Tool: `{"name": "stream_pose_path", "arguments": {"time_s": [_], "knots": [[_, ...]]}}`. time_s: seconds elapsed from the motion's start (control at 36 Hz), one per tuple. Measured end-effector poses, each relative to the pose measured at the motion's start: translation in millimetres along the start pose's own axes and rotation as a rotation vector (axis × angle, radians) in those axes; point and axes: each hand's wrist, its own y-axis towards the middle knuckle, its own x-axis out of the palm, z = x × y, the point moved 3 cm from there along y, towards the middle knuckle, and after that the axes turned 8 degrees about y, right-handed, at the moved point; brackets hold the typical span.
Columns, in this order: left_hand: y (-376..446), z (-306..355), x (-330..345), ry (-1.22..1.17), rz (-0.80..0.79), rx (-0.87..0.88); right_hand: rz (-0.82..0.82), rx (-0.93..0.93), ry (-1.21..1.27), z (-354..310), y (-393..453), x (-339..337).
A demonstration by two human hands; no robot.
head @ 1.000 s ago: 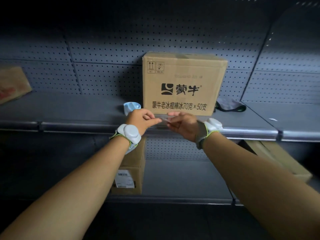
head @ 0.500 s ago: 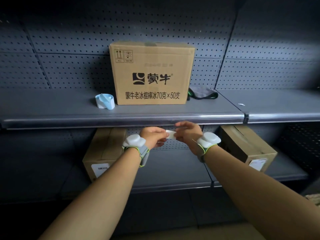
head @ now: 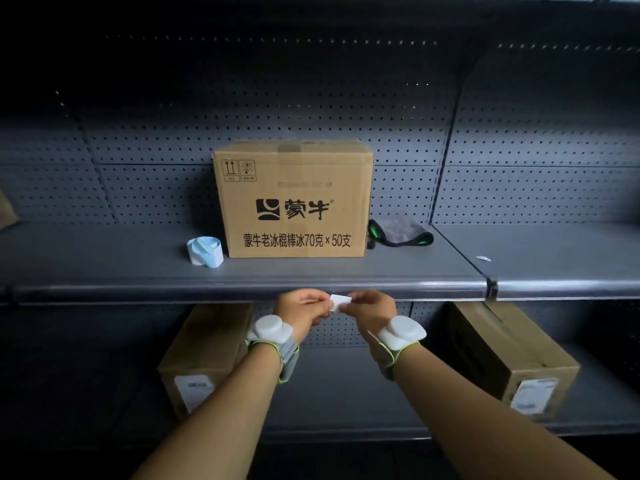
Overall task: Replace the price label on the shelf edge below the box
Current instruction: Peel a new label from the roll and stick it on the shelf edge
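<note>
- My left hand [head: 300, 310] and right hand [head: 371, 309] both pinch 1 small white price label [head: 340, 302] between thumb and fingertips, each on 1 end.
- The label sits just under the shelf edge [head: 242, 289], below the box [head: 293, 199]; it looks close to the rail but not touching it, hard to tell.
- Handling guess: thin paper or film, near weightless, floppy, creases easily. If it is a sticker it will cling to skin, so hold only by the corners and keep it taut.
- Can't tell which face is printed or whether a backing is on it.
- Rail looks bare where I can see it, so I judge this is either the old label just off or the new 1 about to go on.
- Box is closed, taped on top, contents hidden; print reads 70 x 50.
- A pale blue and white roll [head: 205, 251] lies just left of the box, likely the label stock.
- A grey cloth [head: 401, 232] lies right of the box.
- 2 closed cartons on the lower shelf, left [head: 204, 358] and right [head: 509, 355], contents hidden.
</note>
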Motion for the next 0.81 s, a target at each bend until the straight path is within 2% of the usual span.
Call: {"name": "stream_pose_path", "arguments": {"time_s": [0.14, 0.36, 0.81], "knots": [[3.4, 1.3, -6.9, 0.022, 0.082, 0.054, 0.0, -0.051, 0.051, -0.1, 1.8, 1.4], [13.0, -2.4, -9.2, 0.151, 0.201, 0.182, 0.103, -0.2, -0.066, -9.8, -2.0, 15.4], [16.5, 2.3, -7.2, 0.263, 0.32, 0.217, 0.157, -0.292, -0.264, -15.2, 5.3, 23.3]]}}
